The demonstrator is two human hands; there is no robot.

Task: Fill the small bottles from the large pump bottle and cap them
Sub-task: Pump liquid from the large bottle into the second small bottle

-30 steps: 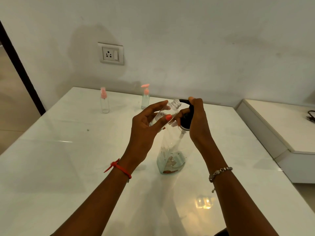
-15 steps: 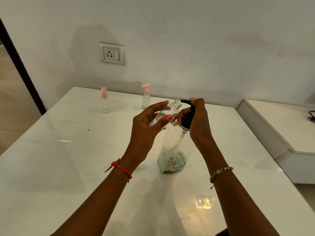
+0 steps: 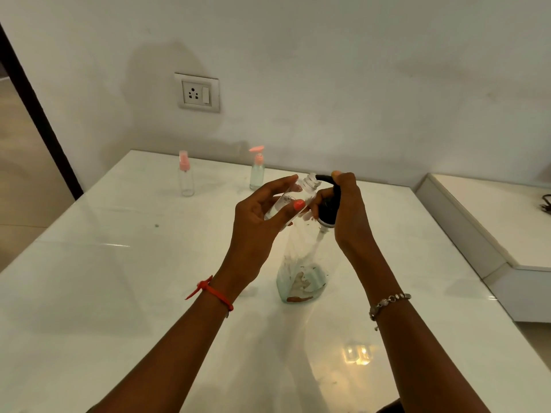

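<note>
White wall [image 3: 357, 84] stands behind a shiny white table [image 3: 119, 293], and a socket [image 3: 197, 93] sits on the wall. On the table, between the two arms, stands the big pump bottle [image 3: 301, 272]. It is see-through and has only a little pale stuff at the bottom. The right hand [image 3: 348, 210] is on its black pump top [image 3: 329, 207], fingers curled round it and one finger lying on top of the spout. The left hand [image 3: 256, 225] holds a small clear bottle [image 3: 310, 184] in the air, pinched between the thumb and the long fingers. That bottle is tilted, it has no cap, and its open neck is right beside the tip of the spout. I cannot tell if they touch. Far back on the table, well apart from the hands, stand two more little bottles. One is the spray bottle [image 3: 186, 180] with a pink top, and it looks empty. The other is the little pump bottle [image 3: 257, 174], also with a pink top, and it has pale stuff inside. A red string [image 3: 213, 293] is tied on the left wrist. A silver bracelet [image 3: 387, 302] is on the right wrist. A low white ledge [image 3: 492, 222] stands to the right of the table.
</note>
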